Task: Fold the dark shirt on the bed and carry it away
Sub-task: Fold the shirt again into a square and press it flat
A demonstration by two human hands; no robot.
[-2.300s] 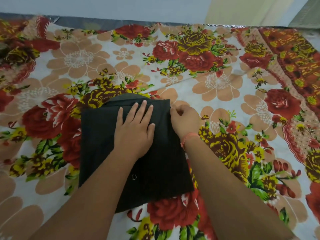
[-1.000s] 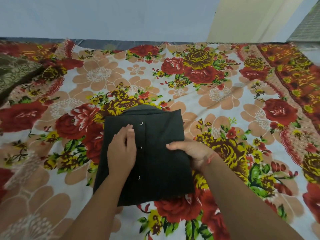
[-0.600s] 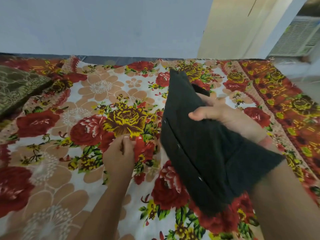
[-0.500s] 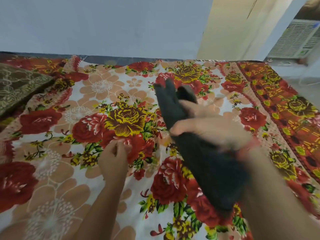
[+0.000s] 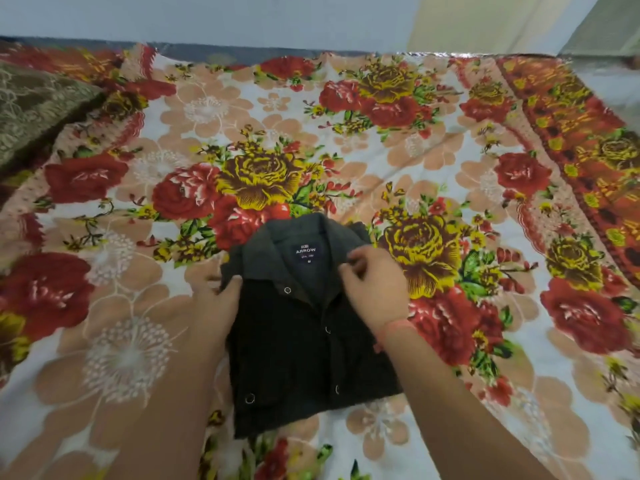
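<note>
The folded dark shirt (image 5: 304, 344) lay collar-up on the floral bed (image 5: 485, 188), lower centre of the frame. The left hand (image 5: 216, 306) gripped its left edge; the right hand (image 5: 374, 285) pinched the collar.

Folded dark shirt (image 5: 304, 344) on bed (image 5: 485, 188), both hands touching.

floral bedsheet (image 5: 450, 161), olive patterned blanket (image 5: 31, 109)
</note>
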